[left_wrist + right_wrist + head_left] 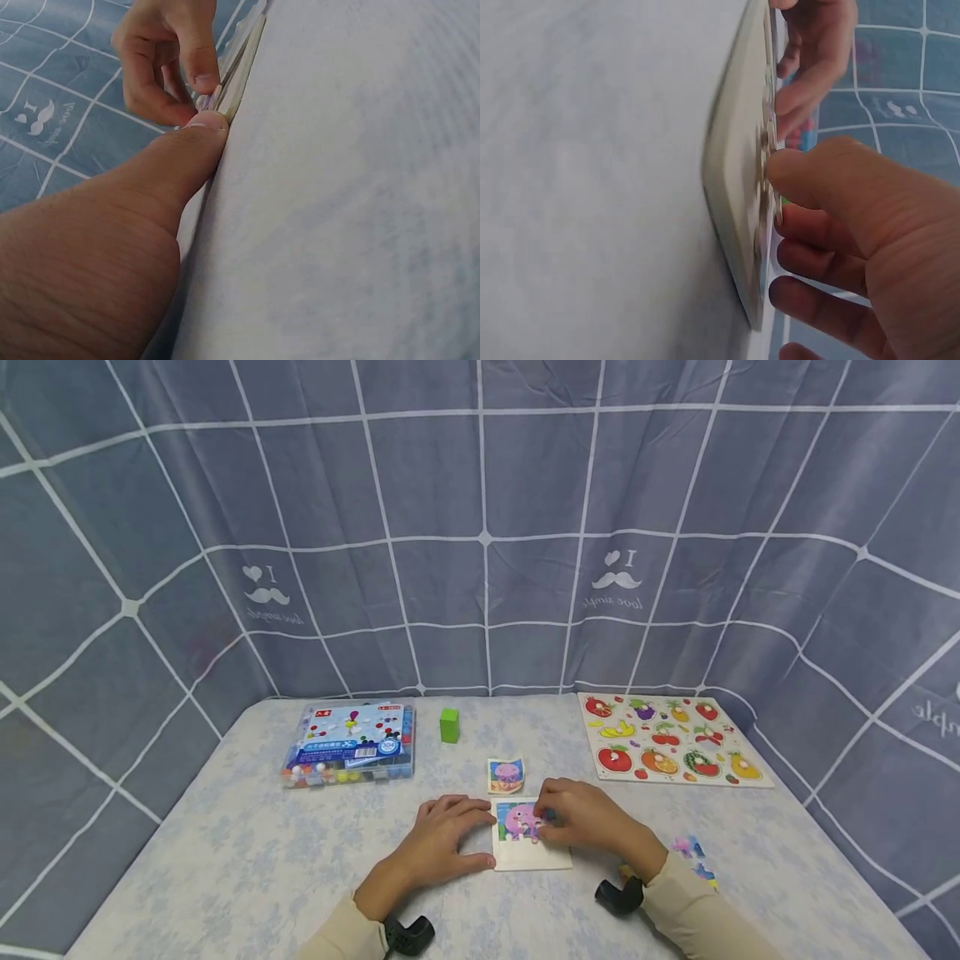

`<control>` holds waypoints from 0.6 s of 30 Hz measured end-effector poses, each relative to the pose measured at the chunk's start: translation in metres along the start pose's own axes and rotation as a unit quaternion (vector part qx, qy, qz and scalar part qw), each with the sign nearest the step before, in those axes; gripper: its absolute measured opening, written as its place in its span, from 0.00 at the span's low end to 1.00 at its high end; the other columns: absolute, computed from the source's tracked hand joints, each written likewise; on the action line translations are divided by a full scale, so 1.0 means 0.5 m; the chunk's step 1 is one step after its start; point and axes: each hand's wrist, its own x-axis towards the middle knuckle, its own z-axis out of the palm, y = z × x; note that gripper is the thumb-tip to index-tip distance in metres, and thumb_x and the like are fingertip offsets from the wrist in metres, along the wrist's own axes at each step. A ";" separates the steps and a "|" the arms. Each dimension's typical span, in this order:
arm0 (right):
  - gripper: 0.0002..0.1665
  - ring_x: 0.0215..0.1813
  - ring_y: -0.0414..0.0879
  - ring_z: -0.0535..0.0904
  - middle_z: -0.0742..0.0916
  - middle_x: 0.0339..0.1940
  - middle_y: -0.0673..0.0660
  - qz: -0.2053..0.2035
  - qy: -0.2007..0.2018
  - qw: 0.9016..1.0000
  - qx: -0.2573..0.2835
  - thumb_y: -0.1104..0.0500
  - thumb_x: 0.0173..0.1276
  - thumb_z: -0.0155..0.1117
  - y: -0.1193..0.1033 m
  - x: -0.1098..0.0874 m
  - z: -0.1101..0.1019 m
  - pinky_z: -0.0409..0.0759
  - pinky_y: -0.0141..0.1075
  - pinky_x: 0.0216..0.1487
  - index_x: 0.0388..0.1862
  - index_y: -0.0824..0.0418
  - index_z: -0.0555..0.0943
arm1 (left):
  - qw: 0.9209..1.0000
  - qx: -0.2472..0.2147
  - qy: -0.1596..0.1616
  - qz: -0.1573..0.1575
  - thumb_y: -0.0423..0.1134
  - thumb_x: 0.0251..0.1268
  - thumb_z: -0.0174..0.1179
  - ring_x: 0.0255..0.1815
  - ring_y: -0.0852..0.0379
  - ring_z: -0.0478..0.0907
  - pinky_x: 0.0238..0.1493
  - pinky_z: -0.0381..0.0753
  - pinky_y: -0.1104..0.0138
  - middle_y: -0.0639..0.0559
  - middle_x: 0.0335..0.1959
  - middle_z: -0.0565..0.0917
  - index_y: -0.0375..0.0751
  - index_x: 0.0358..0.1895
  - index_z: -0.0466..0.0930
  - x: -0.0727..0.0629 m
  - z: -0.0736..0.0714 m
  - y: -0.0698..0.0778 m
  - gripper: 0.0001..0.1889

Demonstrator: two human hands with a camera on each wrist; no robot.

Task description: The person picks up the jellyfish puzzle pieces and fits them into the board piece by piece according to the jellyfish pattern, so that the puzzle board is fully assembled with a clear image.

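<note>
A small jigsaw puzzle board (pixel 532 857) with a pale wooden base lies between both hands in the head view. A partly assembled pink octopus-like picture (pixel 517 818) fills its upper part. My right hand (pixel 581 814) pinches a thin puzzle piece (pixel 778 208) between thumb and forefinger, close over the board's upper right. The print on that piece is mostly hidden by the fingers. My left hand (pixel 442 839) rests at the board's left side, fingers spread, with thumb (pixel 208 124) and fingertips right at its edge. Just beyond the board lies a small picture card (pixel 506 775).
Loose puzzle pieces (pixel 688 847) lie beside the right forearm. A fruit peg board (pixel 667 739) lies at the back right. At the back left is a clear plastic box (pixel 348 745) of colored parts, with a green block (pixel 449 725) near it. A grey checked curtain (pixel 525 585) surrounds the table.
</note>
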 end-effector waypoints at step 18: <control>0.15 0.42 0.39 0.73 0.81 0.42 0.45 0.025 -0.030 0.998 0.040 0.55 0.61 0.75 -0.012 0.005 0.011 0.78 0.36 0.48 0.47 0.55 0.87 | 1.000 0.010 0.012 0.007 0.66 0.65 0.62 0.70 0.47 0.66 0.61 0.60 0.38 0.58 0.69 0.74 0.56 0.62 0.80 0.000 0.004 -0.001 0.28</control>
